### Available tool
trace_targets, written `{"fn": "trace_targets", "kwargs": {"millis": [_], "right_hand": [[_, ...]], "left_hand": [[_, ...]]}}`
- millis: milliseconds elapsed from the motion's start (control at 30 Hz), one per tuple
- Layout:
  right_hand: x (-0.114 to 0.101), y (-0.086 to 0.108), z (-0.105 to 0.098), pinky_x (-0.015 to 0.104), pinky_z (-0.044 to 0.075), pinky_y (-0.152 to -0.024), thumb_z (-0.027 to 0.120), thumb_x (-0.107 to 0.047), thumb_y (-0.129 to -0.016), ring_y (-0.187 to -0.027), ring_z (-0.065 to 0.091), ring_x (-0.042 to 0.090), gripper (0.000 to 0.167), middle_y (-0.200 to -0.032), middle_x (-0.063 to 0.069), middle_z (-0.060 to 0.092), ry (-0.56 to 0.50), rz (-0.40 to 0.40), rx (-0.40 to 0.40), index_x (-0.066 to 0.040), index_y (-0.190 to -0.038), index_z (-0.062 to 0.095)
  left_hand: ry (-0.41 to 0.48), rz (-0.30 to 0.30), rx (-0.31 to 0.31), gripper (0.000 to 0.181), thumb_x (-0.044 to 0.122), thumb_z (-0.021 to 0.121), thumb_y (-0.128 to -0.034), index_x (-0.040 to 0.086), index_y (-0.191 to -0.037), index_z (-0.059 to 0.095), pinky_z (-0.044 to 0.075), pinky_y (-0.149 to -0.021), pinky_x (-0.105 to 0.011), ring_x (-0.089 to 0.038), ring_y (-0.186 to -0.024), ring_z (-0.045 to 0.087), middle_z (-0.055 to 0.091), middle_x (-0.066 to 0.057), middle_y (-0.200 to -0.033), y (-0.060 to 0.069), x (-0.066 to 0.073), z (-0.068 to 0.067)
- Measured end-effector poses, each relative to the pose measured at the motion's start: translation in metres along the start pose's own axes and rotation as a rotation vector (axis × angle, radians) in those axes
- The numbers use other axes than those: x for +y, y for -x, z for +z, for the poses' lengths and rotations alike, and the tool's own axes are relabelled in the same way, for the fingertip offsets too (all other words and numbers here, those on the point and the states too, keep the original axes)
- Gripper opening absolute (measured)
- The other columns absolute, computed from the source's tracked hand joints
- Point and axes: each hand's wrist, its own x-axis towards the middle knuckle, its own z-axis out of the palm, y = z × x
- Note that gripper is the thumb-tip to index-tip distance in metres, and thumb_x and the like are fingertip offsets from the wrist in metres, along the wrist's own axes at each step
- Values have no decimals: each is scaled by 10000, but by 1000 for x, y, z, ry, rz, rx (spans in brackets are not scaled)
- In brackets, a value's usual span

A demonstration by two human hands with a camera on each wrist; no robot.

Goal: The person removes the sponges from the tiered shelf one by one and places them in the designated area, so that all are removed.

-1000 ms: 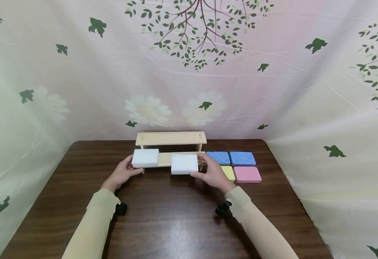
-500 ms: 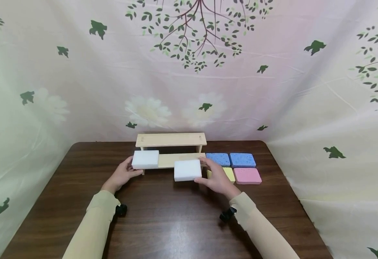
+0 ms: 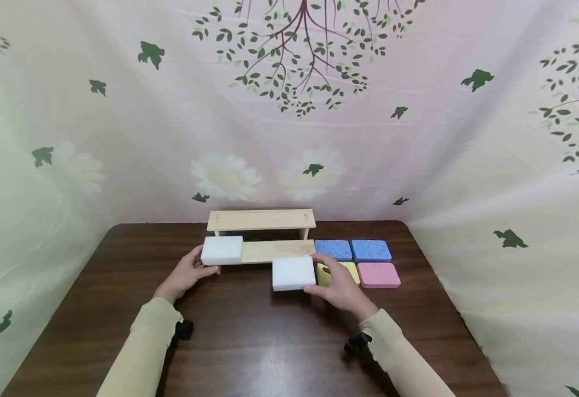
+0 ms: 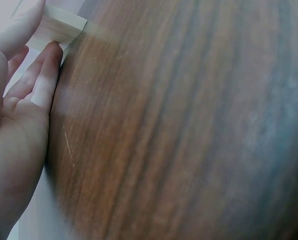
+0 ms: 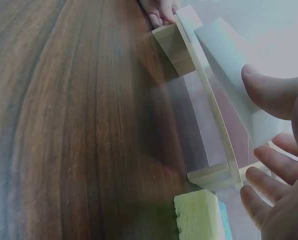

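My right hand (image 3: 344, 289) pinches the right end of a white sponge block (image 3: 293, 273), held in front of the low wooden shelf (image 3: 269, 251). Its thumb (image 5: 273, 92) and fingers lie on the white block (image 5: 233, 80) in the right wrist view. A second white sponge block (image 3: 222, 251) rests on the shelf's left end. My left hand (image 3: 184, 275) grips that block's left end, thumb in front and fingertips partly hidden behind it. In the left wrist view the left hand (image 4: 26, 110) is close to a wooden shelf piece (image 4: 64, 25).
Behind the low shelf stands a higher wooden shelf (image 3: 262, 220). To the right lie two blue sponges (image 3: 333, 250), a yellow sponge (image 3: 351, 271) partly behind my right hand, and a pink sponge (image 3: 379, 275). All stand on a dark wooden table (image 3: 269, 342), with patterned cloth (image 3: 269, 127) around it.
My right hand has drawn its white sponge block off the shelf, toward me and slightly right. My left hand and its block stay put. The head view has tilted slightly up.
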Motion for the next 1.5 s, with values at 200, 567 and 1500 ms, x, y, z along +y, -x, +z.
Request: {"fn": "trace_targets", "kwargs": {"millis": [200,567,1500], "right_hand": [[6,11,-8,534,509,-1075,943,-299,-809,-1349,560,308,818,-1486,60,572,-9,8,23,-130,-1497,536],[23,39,-20,544,523,-1053,941,-327,-808,-1314,575,305,819,-1482,63,580,10,44,40,-137,-1493,534],[54,73,-27,535,510,-1067,927,-430,-806,-1329,592,308,830,-1445,105,618,93,93,19,-120,-1473,543]], "left_hand": [[25,32,3,858,176,811,-951,62,-1636,307,523,-937,-212,-376,-1363,535,504,-247,-1518,0,0,-1],[30,19,2,872,157,810,-950,52,-1642,289,523,-930,-209,-372,-1355,537,503,-259,-1515,1,-1,0],[9,-4,3,870,175,810,-953,71,-1645,294,496,-988,-232,-378,-1394,504,466,-231,-1564,3,1,1]]}}
